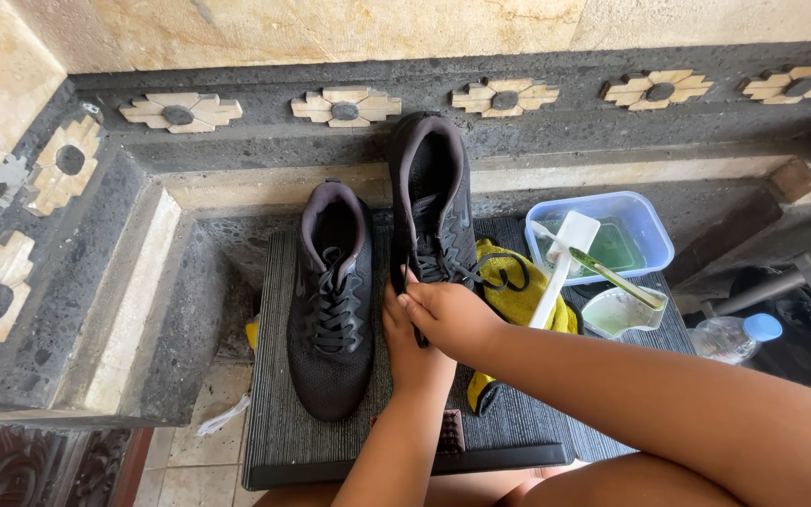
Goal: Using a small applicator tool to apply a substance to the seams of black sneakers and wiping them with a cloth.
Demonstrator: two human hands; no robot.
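Here, at centre frame, both hands meet on one shoe. The right hand (450, 316) comes in from the lower right, fingers curled together over the laced front of the upright black shoe (432, 202), thumb and fingertips pressed at the laces; whether it pinches a lace or just presses there, I cannot tell. The left hand (408, 343) rises from the bottom edge, tucked under the right one, closed around the lower part of the same shoe, much of it hidden. That shoe stands tilted on its toe, heel opening toward the top of the frame, leaning near the dark stone ledge (556, 127) behind. Just left of it a second black shoe (332, 305) lies flat on its sole, laces tied, toe pointing down-frame, touching neither hand. Both rest on a grey ribbed mat (279, 427). Right of the hands, partly under the forearm, a yellow cloth (509, 282) lies crumpled with a loose black lace across it. A white brush (560, 258) slants from the cloth up into a clear blue-rimmed plastic tub (645, 221) holding greenish liquid. Below the tub sits a small container (621, 313) with pale liquid and a green-handled toothbrush (615, 276) laid across it. At the right edge, a plastic bottle with a blue cap (734, 335) lies on its side. A small dark scrubbing brush (450, 432) shows near the bottom of the mat, beside the left wrist.
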